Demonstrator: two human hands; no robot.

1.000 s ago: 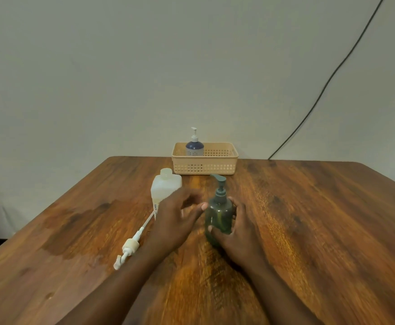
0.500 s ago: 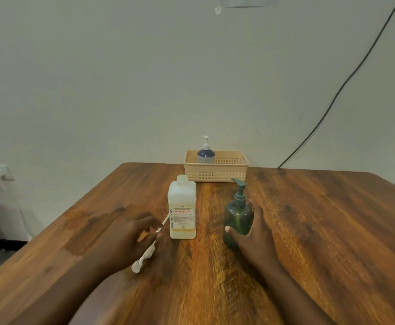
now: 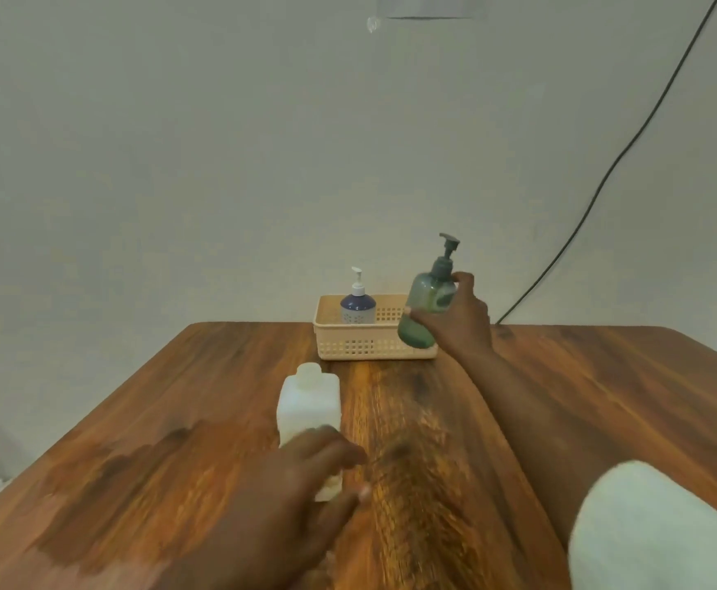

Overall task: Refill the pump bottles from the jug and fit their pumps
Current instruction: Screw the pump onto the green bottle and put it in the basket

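Observation:
My right hand (image 3: 461,319) grips the green pump bottle (image 3: 427,306) with its pump fitted. It holds the bottle tilted in the air over the right end of the beige basket (image 3: 363,347). A blue pump bottle (image 3: 358,307) with a white pump stands in the basket's left part. The white jug (image 3: 309,404), uncapped, stands on the table nearer to me. My left hand (image 3: 292,496) is blurred and lies against the jug's lower front, with the jug's bottom corner between thumb and fingers. Whether it grips the jug is unclear. The loose white pump is out of sight.
The wooden table (image 3: 582,398) has a dark wet-looking patch (image 3: 126,470) at the left. A black cable (image 3: 603,181) runs down the wall to the table's back edge. My white sleeve (image 3: 663,534) fills the lower right corner.
My right hand lifted the green bottle off the table and carried it back over the basket. My left hand moved right from the loose pump to the jug's base.

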